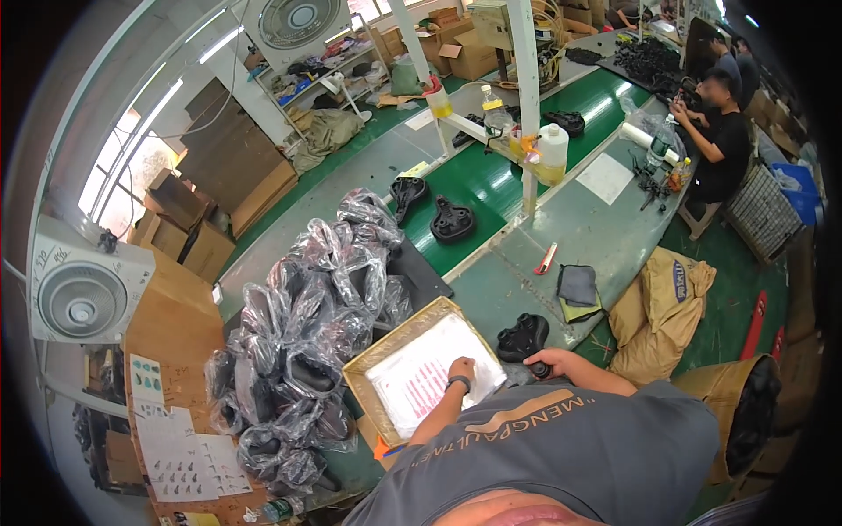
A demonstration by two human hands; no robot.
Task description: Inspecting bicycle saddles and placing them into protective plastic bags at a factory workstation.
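Observation:
My left hand [461,369], with a dark band on its wrist, is over a stack of white plastic bags [419,382] with red print. Its fingers are bent down and closed at the right side of the top bag. The stack lies in an open cardboard box [360,379]. My right hand [554,361] is closed around a small black rounded object [541,371], whose kind is partly hidden. Just beyond it, a black bicycle saddle [521,337] rests at the near side of the table.
Plastic-wrapped saddles [303,351] are heaped left of the box. Two bare saddles [452,219] lie on the green belt [491,180]. A red cutter [545,259] and folded cloths [578,289] are on the table [504,272]. A sack [662,307] stands right; a co-worker [724,136] sits farther off.

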